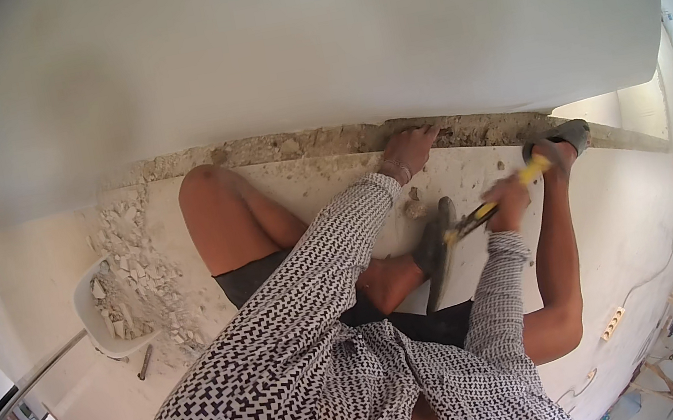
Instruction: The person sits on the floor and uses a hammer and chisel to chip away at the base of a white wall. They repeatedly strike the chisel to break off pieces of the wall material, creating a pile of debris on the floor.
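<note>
Toward the floor's [606, 234] left side sits a white tub [94, 327] with broken chunks in it; rubble [145, 275] lies in a heap beside its right side, and a short bar [146, 362] lies just below. Along the floor's edge at the wall [281, 49] runs a rough, broken strip [289, 147].

Near the middle of that edge, the left hand [411, 147] rests on the strip, back upward; whether its fingers grasp anything I cannot tell. A loose lump [414, 205] lies on the floor below it.

Farther right, the right hand [508, 202] is clenched around a tool [474, 222], held over the floor between the two sandals [577, 133]. Its long axis slants from lower left to upper right, the yellow end pointing up toward the right foot; blur hides which end is the head.

A slip or a stray swing could hit the left hand or a thinly covered foot, and flying chips could reach the bare legs. At far right, a power strip [613, 323] lies on the floor.
</note>
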`<state>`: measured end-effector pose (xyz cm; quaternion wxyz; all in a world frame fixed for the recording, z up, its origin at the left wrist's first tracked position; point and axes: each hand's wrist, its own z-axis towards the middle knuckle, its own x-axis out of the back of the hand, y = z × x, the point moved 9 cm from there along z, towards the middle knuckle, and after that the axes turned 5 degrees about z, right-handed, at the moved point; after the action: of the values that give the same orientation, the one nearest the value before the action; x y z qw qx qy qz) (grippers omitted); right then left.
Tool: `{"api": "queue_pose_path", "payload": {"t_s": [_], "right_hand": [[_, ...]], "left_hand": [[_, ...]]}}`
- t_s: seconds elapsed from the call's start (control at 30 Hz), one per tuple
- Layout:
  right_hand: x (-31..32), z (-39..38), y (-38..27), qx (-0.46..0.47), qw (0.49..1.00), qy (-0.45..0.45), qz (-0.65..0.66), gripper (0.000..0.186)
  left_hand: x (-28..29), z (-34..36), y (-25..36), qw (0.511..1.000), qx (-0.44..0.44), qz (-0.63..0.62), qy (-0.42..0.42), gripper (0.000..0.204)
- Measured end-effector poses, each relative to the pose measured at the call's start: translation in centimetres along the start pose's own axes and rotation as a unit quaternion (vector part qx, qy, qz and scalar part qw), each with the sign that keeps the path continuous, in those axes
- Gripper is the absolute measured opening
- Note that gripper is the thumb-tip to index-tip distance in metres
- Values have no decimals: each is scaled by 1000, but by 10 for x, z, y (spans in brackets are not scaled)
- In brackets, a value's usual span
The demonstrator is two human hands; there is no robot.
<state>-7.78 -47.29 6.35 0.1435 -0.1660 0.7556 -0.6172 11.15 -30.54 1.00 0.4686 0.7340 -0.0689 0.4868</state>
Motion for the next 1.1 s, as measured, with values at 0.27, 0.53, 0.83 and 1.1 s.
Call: {"api": "queue_pose_path", "payload": {"t_s": [0.27,0.53,0.83,1.1], "right_hand": [[-4,1,-60,-114,993,-26,9,25],[-26,-37,-18,-293,947,-100,-89,25],[-8,-8,0,-152,983,-98,-42,23],[53,62,-79,160,987,8,-4,26]], "left_hand": [[0,-1,-7,1000,-4,-4,31,47],[-1,-4,-9,1000,11,10,8,46],[-8,-2,-20,999,27,-27,3,48],[-20,8,-9,1000,-4,-1,30,47]]}}
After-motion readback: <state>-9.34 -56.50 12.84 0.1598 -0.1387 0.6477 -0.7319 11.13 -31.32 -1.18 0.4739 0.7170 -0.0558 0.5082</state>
